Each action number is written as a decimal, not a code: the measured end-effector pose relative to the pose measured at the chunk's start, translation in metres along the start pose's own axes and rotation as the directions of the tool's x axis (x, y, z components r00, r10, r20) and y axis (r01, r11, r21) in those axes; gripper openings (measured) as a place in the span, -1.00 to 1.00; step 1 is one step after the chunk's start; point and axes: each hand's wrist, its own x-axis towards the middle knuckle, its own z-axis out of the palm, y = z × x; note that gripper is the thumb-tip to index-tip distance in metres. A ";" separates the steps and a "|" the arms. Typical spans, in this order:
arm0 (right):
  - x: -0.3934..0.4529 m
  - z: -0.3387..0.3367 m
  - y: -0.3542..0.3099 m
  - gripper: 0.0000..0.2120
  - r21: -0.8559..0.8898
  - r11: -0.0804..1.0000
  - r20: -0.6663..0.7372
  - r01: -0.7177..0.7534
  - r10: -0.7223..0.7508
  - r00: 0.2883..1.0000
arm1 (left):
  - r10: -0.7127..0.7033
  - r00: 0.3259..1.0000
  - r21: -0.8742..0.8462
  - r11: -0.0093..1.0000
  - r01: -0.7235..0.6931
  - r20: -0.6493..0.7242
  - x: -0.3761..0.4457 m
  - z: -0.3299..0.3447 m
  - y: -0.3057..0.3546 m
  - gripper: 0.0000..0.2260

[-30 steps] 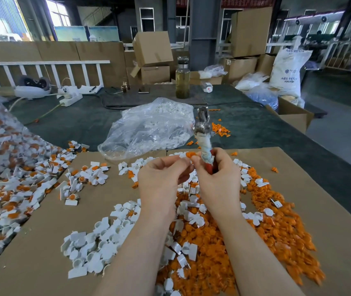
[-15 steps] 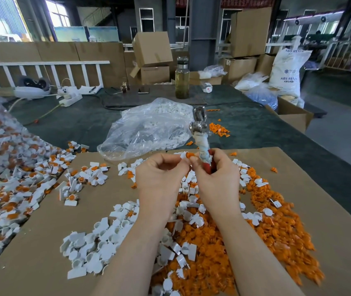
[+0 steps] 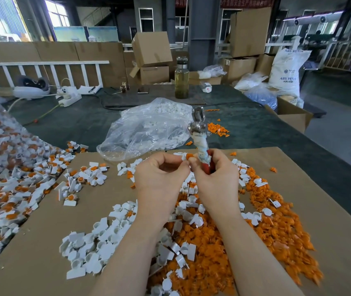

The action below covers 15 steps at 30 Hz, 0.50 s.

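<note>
Cardboard (image 3: 106,210) under orange caps (image 3: 277,231), boxes (image 3: 151,49) behind

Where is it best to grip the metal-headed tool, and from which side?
By the red handles at its lower end, coming from the right, as the right hand grips it. The tool stands upright with its metal head up, and the left hand pinches a small part at its left.

We see that the tool (image 3: 200,142) has a shiny bare-metal head — its handle is wrapped in grubby white cloth over glossy red plastic. The small piece (image 3: 188,156), white pieces (image 3: 97,246) and orange caps (image 3: 277,236) look like smooth plastic. The cardboard (image 3: 97,201) is matt brown; the bag (image 3: 149,129) is clear, glossy film.
</note>
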 end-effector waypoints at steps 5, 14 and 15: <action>0.001 0.000 0.000 -0.89 0.011 1.000 0.011 0.000 -0.001 1.000 | 0.018 1.000 0.008 1.000 -0.018 -0.005 0.001 0.000 -0.003 -0.90; 0.004 -0.002 0.001 -0.92 -0.004 1.000 0.145 -0.012 0.012 0.989 | 0.002 0.999 0.050 0.999 0.000 -0.039 0.004 0.000 -0.008 -0.89; 0.005 -0.003 0.002 -0.97 -0.005 1.000 0.168 -0.021 0.022 0.986 | -0.005 0.999 0.051 0.999 0.008 -0.046 0.005 -0.001 -0.008 -0.89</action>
